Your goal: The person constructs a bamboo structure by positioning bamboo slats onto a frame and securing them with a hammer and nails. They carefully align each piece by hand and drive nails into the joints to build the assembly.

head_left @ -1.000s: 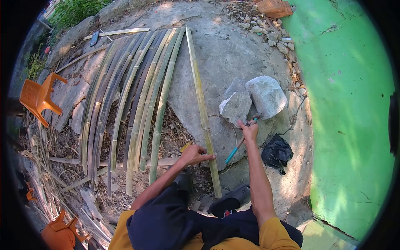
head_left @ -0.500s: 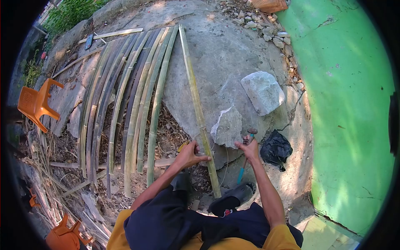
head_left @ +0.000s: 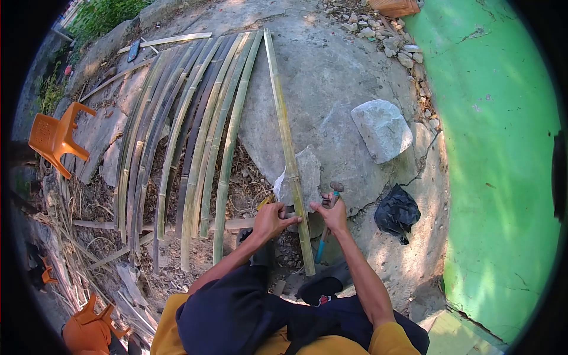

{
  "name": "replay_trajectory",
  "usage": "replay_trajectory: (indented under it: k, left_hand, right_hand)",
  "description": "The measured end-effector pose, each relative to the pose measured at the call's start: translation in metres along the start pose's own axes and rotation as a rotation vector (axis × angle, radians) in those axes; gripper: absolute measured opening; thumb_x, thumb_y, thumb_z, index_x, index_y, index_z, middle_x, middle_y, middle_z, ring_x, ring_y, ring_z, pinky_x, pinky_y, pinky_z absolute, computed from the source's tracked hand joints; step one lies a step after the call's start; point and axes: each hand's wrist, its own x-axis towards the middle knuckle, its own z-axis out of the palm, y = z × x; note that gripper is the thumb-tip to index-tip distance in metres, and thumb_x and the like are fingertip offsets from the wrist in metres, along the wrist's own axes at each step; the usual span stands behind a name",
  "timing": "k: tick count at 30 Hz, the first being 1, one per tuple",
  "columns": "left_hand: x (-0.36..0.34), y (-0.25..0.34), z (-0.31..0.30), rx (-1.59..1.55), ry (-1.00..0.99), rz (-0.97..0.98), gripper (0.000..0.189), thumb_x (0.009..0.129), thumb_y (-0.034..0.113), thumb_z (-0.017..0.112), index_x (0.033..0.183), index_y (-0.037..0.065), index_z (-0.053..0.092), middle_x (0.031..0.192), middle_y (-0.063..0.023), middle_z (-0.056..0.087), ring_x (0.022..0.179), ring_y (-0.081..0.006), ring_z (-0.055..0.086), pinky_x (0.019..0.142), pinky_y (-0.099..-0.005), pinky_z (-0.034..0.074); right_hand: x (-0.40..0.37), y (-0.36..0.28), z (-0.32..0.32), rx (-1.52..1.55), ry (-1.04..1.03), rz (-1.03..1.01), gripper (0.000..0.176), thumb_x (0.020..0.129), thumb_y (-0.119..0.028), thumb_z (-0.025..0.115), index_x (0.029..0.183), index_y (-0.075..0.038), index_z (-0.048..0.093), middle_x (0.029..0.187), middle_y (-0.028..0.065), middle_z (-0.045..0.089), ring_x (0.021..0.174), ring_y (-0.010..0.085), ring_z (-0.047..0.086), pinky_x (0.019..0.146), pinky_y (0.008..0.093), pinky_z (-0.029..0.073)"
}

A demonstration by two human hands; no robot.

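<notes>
Pinning strip (head_left: pixel 286 139) across stone (head_left: pixel 310 171), left fingers (head_left: pixel 293 219) clamped on it; right fingers (head_left: pixel 325 207) wrapped round hammer (head_left: pixel 319 248). A glancing blow could crush them.

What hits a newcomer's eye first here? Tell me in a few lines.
A fan of long split green-brown bamboo strips curves across the ground at left, opposite a bright green painted wall at right. At bottom centre the left hand touches a lone bamboo strip while the right hand grips a teal-handled hammer.
</notes>
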Motion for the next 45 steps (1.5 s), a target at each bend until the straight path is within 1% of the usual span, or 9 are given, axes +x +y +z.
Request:
replay_trajectory:
  k: [6,9,11,15,17,20,24,30,45]
  left_hand:
    - [-0.005,0.001,-0.001,0.083,0.043,0.036,0.064,0.072,0.061,0.086,0.07,0.006,0.053,0.057,-0.0076,0.054,0.054,-0.027,0.056,0.058,-0.041,0.046]
    - [-0.009,-0.002,0.001,0.217,0.123,0.155,0.067,0.075,0.067,0.079,0.078,0.005,0.056,0.068,-0.0102,0.06,0.066,-0.0304,0.063,0.069,-0.0442,0.049]
    - [-0.013,-0.009,0.005,0.236,0.156,0.197,0.069,0.076,0.069,0.077,0.081,0.004,0.056,0.074,-0.0116,0.062,0.071,-0.0316,0.064,0.073,-0.0447,0.049]
    - [-0.018,-0.019,0.011,0.326,0.256,0.296,0.074,0.077,0.074,0.073,0.082,0.001,0.06,0.085,-0.0156,0.065,0.079,-0.034,0.065,0.077,-0.0441,0.049]
    - [-0.02,-0.021,0.013,0.378,0.271,0.339,0.076,0.076,0.075,0.071,0.084,0.0,0.062,0.085,-0.0165,0.066,0.081,-0.0344,0.065,0.078,-0.044,0.049]
    - [-0.02,-0.017,0.014,0.397,0.22,0.321,0.081,0.073,0.079,0.07,0.083,-0.001,0.067,0.083,-0.0178,0.068,0.08,-0.035,0.067,0.078,-0.0447,0.05]
    - [-0.009,-0.001,0.0,0.315,-0.118,0.007,0.086,0.065,0.083,0.074,0.078,-0.003,0.071,0.071,-0.0176,0.069,0.074,-0.0354,0.071,0.071,-0.0468,0.054]
    - [0.004,0.004,-0.008,0.203,-0.234,-0.054,0.084,0.063,0.079,0.079,0.084,-0.003,0.076,0.069,-0.0188,0.07,0.07,-0.0351,0.072,0.068,-0.0471,0.055]
    - [0.006,-0.012,0.007,0.272,-0.186,0.012,0.083,0.064,0.081,0.076,0.078,0.0,0.076,0.064,-0.0165,0.067,0.068,-0.0349,0.07,0.066,-0.0457,0.055]
  right_hand:
    - [0.005,-0.009,-0.016,-0.056,-0.129,-0.052,0.054,0.086,-0.023,0.085,0.124,0.005,0.058,0.118,0.0171,0.069,0.103,0.0264,0.07,0.09,0.0401,0.058]
    - [-0.001,-0.031,-0.03,-0.155,-0.124,0.074,0.04,0.094,-0.025,0.076,0.118,0.003,0.059,0.1,0.0186,0.072,0.086,0.0267,0.073,0.077,0.0397,0.057]
    - [-0.009,-0.041,-0.044,-0.555,-0.069,-0.328,0.032,0.1,-0.026,0.066,0.114,0.002,0.057,0.074,0.0204,0.065,0.066,0.0381,0.067,0.063,0.0446,0.05]
    - [-0.036,-0.081,-0.058,-0.488,-0.299,-0.137,0.025,0.102,-0.021,0.059,0.111,0.002,0.055,0.073,0.0237,0.06,0.067,0.0448,0.062,0.061,0.0471,0.045]
    - [-0.047,-0.084,-0.054,-0.392,-0.417,-0.336,0.023,0.102,-0.017,0.053,0.115,0.002,0.055,0.077,0.0244,0.063,0.07,0.046,0.062,0.063,0.0484,0.047]
    - [-0.057,-0.079,-0.041,-0.438,-0.404,-0.47,0.024,0.103,-0.016,0.05,0.119,0.001,0.055,0.081,0.0261,0.064,0.076,0.047,0.064,0.065,0.0508,0.048]
    - [-0.071,-0.078,-0.03,-0.398,-0.432,-0.415,0.027,0.104,-0.017,0.049,0.124,0.0,0.054,0.083,0.027,0.065,0.079,0.048,0.065,0.067,0.0531,0.049]
    - [-0.072,-0.073,-0.02,-0.533,-0.546,-0.35,0.024,0.104,-0.018,0.048,0.121,-0.001,0.051,0.08,0.0259,0.065,0.075,0.048,0.065,0.066,0.0554,0.049]
    - [-0.068,-0.065,-0.015,-0.657,-0.509,-0.407,0.017,0.104,-0.017,0.049,0.114,-0.004,0.051,0.079,0.026,0.065,0.071,0.0477,0.066,0.06,0.0553,0.053]
